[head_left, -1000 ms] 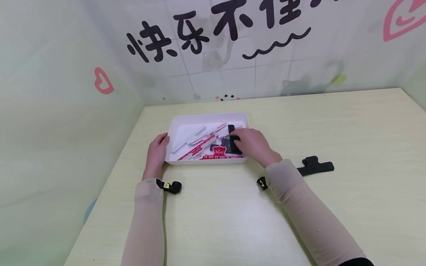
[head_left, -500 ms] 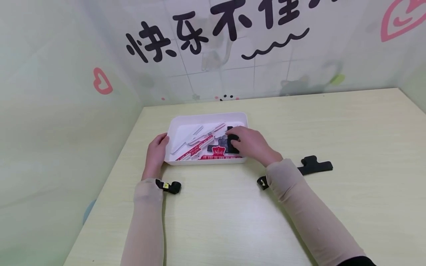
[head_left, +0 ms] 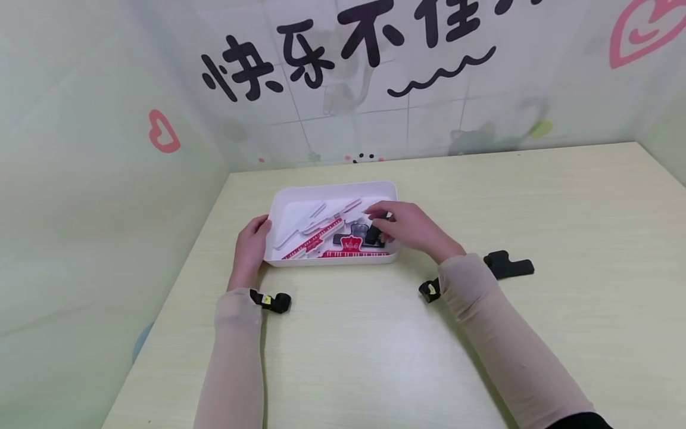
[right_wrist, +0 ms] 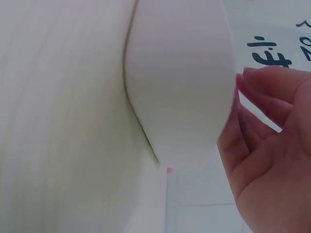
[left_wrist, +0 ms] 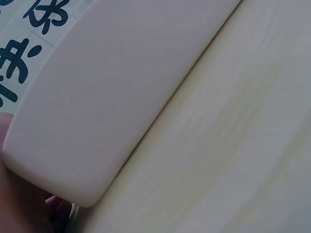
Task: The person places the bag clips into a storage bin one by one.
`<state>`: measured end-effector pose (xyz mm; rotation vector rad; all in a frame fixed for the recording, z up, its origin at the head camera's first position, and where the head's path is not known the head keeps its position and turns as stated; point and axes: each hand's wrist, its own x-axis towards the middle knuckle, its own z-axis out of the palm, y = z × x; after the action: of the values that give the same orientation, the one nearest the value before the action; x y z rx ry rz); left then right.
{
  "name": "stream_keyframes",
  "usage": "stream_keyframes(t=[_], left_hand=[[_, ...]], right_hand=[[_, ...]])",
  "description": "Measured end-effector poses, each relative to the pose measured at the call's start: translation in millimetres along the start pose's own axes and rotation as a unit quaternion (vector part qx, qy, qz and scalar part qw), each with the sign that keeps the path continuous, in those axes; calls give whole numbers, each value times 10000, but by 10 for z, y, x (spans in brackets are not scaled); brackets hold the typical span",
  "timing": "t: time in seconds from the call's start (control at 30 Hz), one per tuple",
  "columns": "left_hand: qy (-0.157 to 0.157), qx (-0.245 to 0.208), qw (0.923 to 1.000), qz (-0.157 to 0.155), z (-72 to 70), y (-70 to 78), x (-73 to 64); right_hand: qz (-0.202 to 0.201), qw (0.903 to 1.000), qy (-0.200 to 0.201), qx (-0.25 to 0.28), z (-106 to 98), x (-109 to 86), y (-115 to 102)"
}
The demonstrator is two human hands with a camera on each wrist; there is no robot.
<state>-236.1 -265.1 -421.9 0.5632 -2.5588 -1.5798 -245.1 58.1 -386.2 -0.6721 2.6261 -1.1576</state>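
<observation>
In the head view a white tray (head_left: 278,262) lies on the table, holding several clear, red-and-white printed and black clip-like pieces. My left hand (head_left: 250,245) grips its left end, thumb at the rim; in the left wrist view the tray's outer wall (left_wrist: 116,82) hides most of the fingers. My right hand (head_left: 409,226) hovers over the right end, fingers loosely bent and spread beside a black bag clip (head_left: 373,235) inside. The right wrist view shows a gap between thumb and fingers of the right hand (right_wrist: 272,145), with some fingertips behind the tray wall.
Another black bag clip (head_left: 509,266) lies on the table right of the tray, partly behind the right sleeve (head_left: 509,333). A printed curtain (head_left: 343,131) hangs along the back edge of the pale wooden table (head_left: 354,351).
My right hand lowered the black bag clip among the pieces at the tray's right end, then loosened and shifted slightly right. The left hand stays on the tray's left end.
</observation>
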Motion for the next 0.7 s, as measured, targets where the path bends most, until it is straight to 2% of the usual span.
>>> stream_keyframes(t=[0.17, 0.4, 0.6, 0.7], left_hand=[[-5, -50, 10000, 54, -5, 0, -1], [-14, -49, 10000, 16, 2, -8, 3], [-9, -17, 10000, 35, 12, -21, 18], [-13, 64, 10000, 20, -8, -10, 16]], right_hand=[[-125, 9996, 64, 236, -101, -39, 13], [-42, 9988, 73, 477, -286, -142, 23], [-135, 9971, 540, 527, -404, -296, 55], [-113, 9976, 542, 408, -448, -354, 68]])
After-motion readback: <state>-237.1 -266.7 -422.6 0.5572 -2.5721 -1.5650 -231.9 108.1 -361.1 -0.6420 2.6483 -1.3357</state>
